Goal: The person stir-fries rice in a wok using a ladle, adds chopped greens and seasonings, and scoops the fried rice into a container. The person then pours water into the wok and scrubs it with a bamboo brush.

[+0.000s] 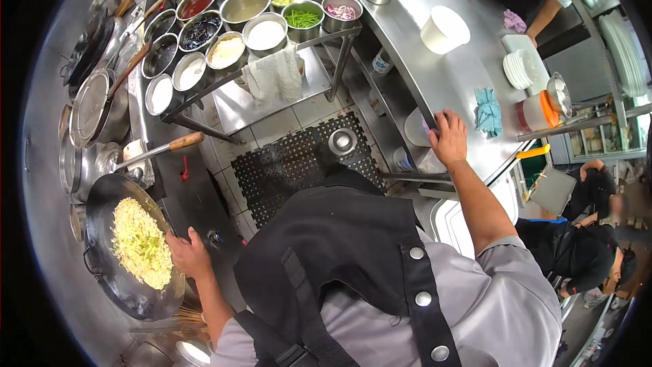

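My left hand (191,255) is at the right rim of a large black wok (102,231), its thumb raised and its fingers closed at the rim. In the wok lies a heap of yellow fried rice (141,243) with green bits. On the other side, my right hand (449,137) rests on the edge of the steel counter (435,75), fingers bent over the edge and nothing visible in them. A teal cloth (487,113) lies on the counter to the right of that hand.
Several metal pots of ingredients, among them chopped greens (301,19), stand on a rack at the top. A ladle (156,152) lies near the wok. A black mat (299,163) covers part of the floor. Other people (577,251) are at the right.
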Action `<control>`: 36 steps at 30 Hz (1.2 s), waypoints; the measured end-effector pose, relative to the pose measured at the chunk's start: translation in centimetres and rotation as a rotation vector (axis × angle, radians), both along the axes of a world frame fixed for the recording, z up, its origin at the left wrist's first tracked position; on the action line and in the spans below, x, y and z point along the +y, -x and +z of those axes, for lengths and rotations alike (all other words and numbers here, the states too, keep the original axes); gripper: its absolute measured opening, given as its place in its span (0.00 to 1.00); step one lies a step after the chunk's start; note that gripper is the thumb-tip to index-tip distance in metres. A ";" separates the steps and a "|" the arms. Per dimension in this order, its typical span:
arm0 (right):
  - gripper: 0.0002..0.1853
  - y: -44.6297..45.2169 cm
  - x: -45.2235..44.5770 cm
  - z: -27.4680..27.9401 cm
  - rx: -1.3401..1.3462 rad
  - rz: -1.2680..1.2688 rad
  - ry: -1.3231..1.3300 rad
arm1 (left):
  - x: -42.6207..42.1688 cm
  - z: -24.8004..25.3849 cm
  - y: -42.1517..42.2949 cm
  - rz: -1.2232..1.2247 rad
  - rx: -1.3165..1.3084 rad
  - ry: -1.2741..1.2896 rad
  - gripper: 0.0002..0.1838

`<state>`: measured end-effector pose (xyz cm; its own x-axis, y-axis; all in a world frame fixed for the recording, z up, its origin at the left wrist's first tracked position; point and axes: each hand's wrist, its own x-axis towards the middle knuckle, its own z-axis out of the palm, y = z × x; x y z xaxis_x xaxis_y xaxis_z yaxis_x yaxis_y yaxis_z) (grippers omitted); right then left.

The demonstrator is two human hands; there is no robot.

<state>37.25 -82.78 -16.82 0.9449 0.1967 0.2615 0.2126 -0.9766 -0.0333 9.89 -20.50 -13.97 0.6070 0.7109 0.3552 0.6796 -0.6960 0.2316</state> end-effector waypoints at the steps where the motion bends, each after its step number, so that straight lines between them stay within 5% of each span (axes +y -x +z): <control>1: 0.30 0.0 0.0 0.0 0.001 0.002 -0.001 | 0.0 0.0 0.0 -0.014 -0.013 0.002 0.29; 36: 0.30 0.0 -0.2 0.5 0.024 -0.003 -0.023 | -0.3 0.4 -0.6 0.049 0.000 0.058 0.28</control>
